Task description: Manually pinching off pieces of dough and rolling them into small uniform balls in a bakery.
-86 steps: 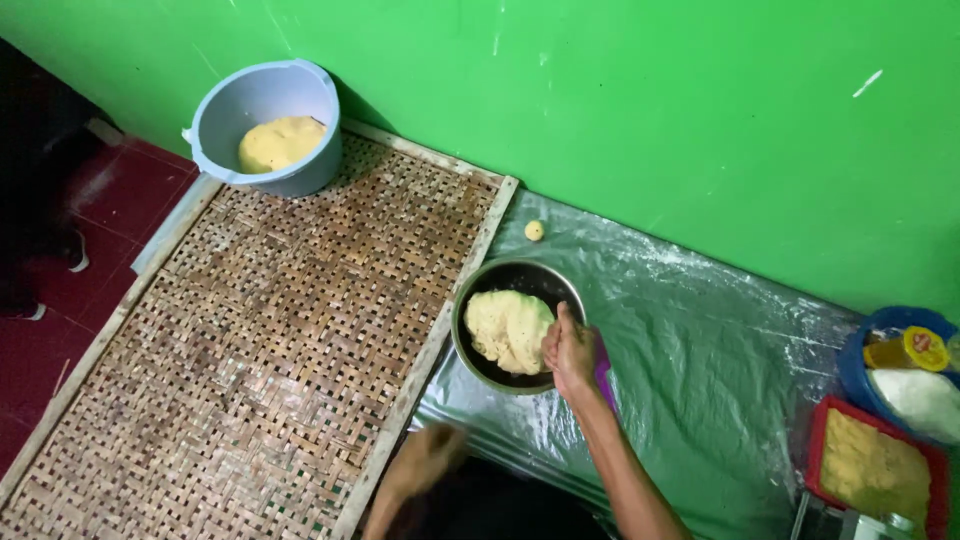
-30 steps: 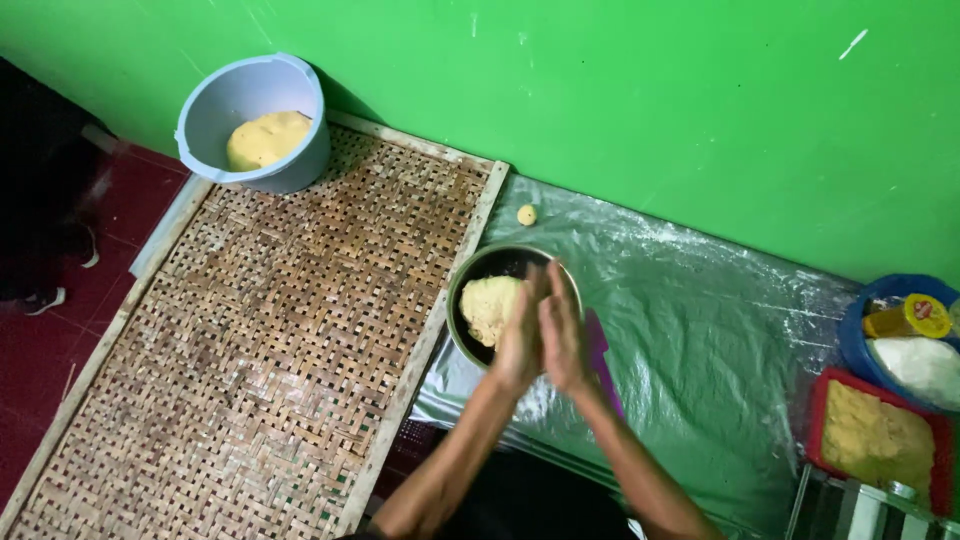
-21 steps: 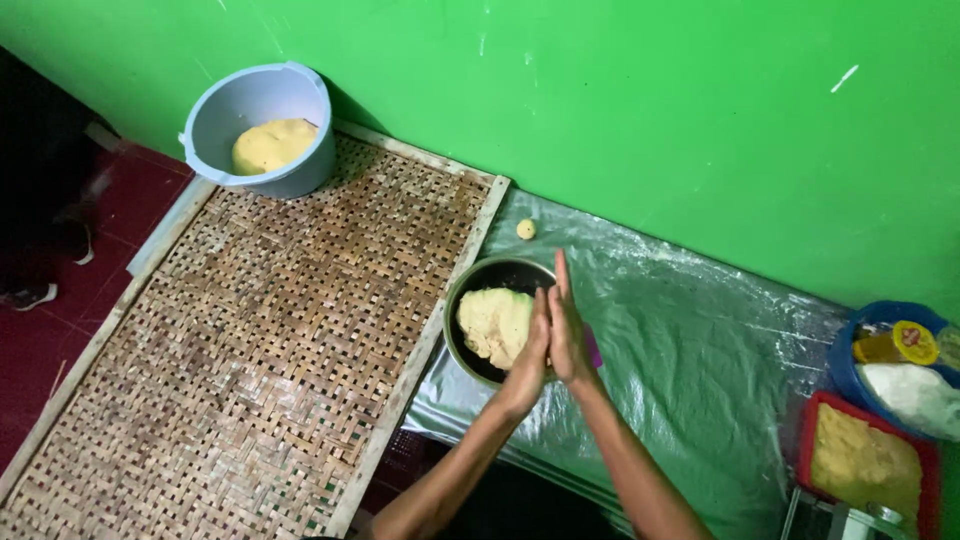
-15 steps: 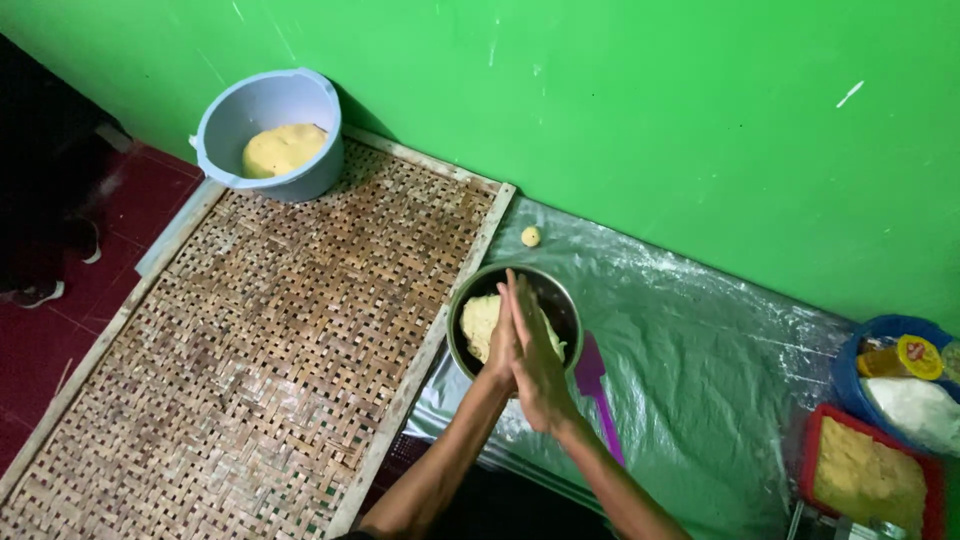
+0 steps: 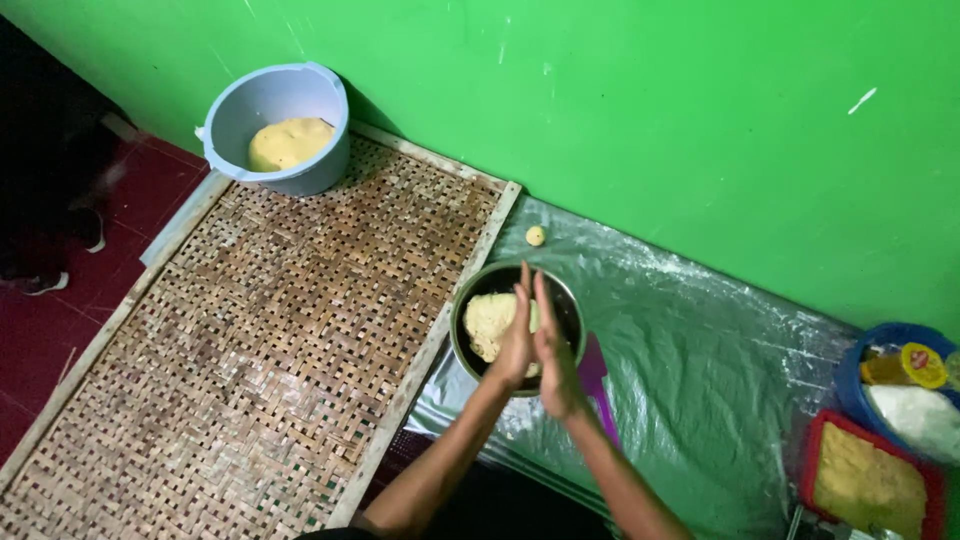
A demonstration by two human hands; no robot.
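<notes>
1. Green wall [image 5: 650, 120] fills the background, and below it a clear plastic sheet [image 5: 700, 400] covers the floor, dusted white in places.
2. My left hand [image 5: 517, 335] and right hand [image 5: 553, 350] are pressed palm to palm, fingers straight and together, pointing up towards the wall.
3. Whether anything sits between my palms I cannot tell; nothing shows past their edges.
4. Both hands hover right over the dark metal bowl [image 5: 470, 345], which stands on the sheet's left edge, touching the frame of the woven bamboo tray [image 5: 250, 370].
5. Inside that bowl lies a lump of pale yellow dough [image 5: 485, 325], partly hidden behind my left hand.
6. A purple spatula [image 5: 593, 375] lies on the sheet just beside the bowl, on its right.
7. One small dough ball [image 5: 536, 236] rests on the sheet near the wall, close to the tray's far right corner.
8. At the tray's far left corner stands a light blue bucket [image 5: 300, 170] holding a bigger mound of yellow dough [image 5: 288, 142].
9. Over at the sheet's right edge sit a blue tub [image 5: 865, 350] with white flour and a red tray [image 5: 812, 450] of yellow crumbs, well apart from my hands.
10. Dark red floor tiles [image 5: 40, 340] show left of the bamboo tray.
</notes>
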